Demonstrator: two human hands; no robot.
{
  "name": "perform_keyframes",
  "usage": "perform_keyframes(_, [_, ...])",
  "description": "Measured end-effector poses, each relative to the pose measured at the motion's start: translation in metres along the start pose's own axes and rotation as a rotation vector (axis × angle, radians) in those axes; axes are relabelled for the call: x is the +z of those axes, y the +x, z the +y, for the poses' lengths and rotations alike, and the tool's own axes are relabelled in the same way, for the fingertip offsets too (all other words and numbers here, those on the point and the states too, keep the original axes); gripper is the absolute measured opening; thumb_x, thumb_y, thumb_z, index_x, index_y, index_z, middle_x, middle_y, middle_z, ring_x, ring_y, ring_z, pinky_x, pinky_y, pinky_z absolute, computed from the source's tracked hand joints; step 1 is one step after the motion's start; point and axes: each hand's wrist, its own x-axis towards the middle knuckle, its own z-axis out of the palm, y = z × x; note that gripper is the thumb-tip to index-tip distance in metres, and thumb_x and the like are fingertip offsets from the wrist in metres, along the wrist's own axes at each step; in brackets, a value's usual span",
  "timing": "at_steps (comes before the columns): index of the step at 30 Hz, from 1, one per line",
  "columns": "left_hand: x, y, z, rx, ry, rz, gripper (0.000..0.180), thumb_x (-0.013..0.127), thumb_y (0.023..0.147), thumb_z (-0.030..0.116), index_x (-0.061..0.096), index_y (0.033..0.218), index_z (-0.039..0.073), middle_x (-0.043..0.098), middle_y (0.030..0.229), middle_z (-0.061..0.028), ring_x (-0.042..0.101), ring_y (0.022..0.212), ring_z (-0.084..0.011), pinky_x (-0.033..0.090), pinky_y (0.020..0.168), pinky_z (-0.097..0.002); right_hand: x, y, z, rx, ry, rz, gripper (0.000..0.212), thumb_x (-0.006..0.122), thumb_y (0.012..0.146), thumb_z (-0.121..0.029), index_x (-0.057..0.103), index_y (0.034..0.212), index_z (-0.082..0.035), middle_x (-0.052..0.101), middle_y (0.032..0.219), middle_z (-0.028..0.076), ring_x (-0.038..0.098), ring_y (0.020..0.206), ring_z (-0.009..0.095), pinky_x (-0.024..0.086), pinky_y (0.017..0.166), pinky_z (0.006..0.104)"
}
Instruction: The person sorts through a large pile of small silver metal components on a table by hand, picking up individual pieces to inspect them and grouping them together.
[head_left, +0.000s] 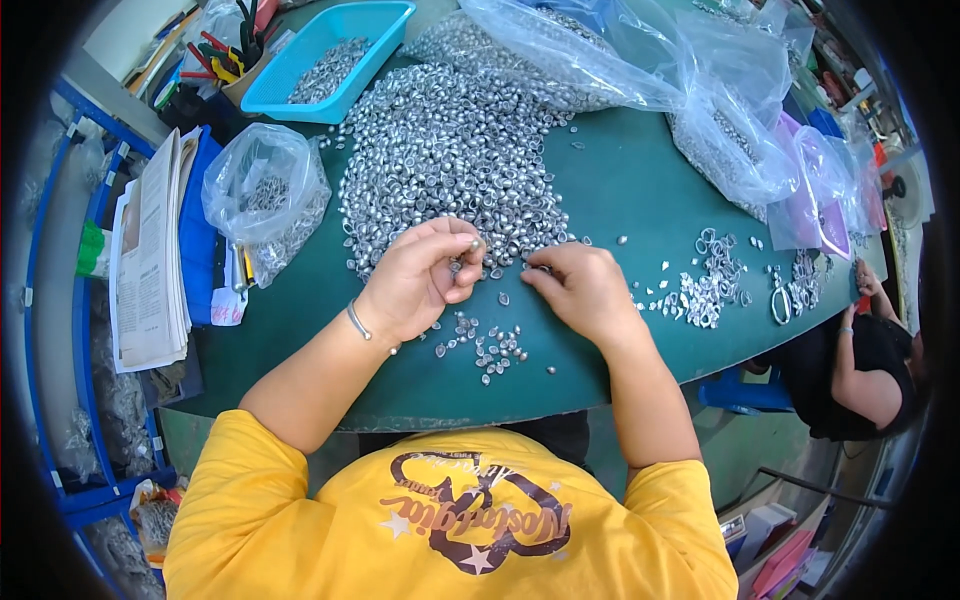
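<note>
1. While a green table (620, 180) fills the middle of the view, curving away to the right, the person's yellow shirt (350, 540) shows at its near edge.
2. A blue rack (85, 375) stands along the left side, with clear packets on its shelves.
3. On the table, ahead of both hands, spreads a pile (440, 160) of small silver cups, loose at its near edge.
4. A large clear bag (570, 50) of similar parts lies against the pile's far side; another bag (740, 130) sits farther right.
5. At the right rim, a co-worker (865, 370) in black sits with one hand on the table.
6. A light-blue basket (290, 112), partly filled with metal parts, rests beyond the pile's left corner.
7. Papers (150, 270) lean upright at the left; between them and the pile stands a smaller bag, the pouch (260, 180), holding more parts.
8. The left hand (420, 280) is raised at the pile's near edge, thumb and forefinger pinching a tiny cup (476, 244).
9. The right hand (585, 290) rests by the pile's near right corner, thumb and forefinger drawn close together; whether they grip anything, I cannot tell.
10. Flat silver bits (710, 290) lie scattered to its right.
11. Between the wrists lies a small cluster (490, 350) of loose cups.
12. A thin bracelet (357, 320) circles the left wrist.
</note>
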Motion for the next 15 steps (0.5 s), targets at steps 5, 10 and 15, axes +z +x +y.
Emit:
perform_keyframes(5, [-0.01,-0.001,-0.01,0.003,-0.15,0.062,0.011,0.044,0.082,0.007,0.053,0.087,0.004,0.056,0.085,-0.0124,0.048,0.062,-0.0126,0.038,0.047,-0.0197,0.003,0.001,0.002,0.022,0.198,0.002,0.008,0.063,0.074,-0.009,0.065,0.082,-0.006,0.062,0.071,0.009,0.06,0.062,0.023,0.047,0.057,0.0312])
perform_keyframes(10, [-0.017,-0.003,-0.011,0.095,-0.166,0.054,0.01,0.046,0.083,0.01,0.053,0.088,0.006,0.041,0.066,-0.0005,0.038,0.052,-0.008,0.029,0.041,-0.0184,-0.039,-0.004,0.02,0.295,1.707,-0.088,0.009,0.066,0.074,-0.005,0.062,0.08,0.0,0.054,0.062,-0.001,0.039,0.048,0.002,0.023,0.038,0.0174])
perform_keyframes(15, [-0.013,-0.005,-0.011,0.182,-0.04,0.131,0.005,0.05,0.082,0.006,0.054,0.084,0.005,0.038,0.059,0.0034,0.032,0.046,-0.0038,0.024,0.038,-0.0169,-0.021,-0.029,0.009,0.235,0.23,-0.014,0.011,0.066,0.076,-0.01,0.064,0.084,-0.003,0.058,0.061,0.003,0.053,0.056,0.008,0.043,0.051,0.0226])
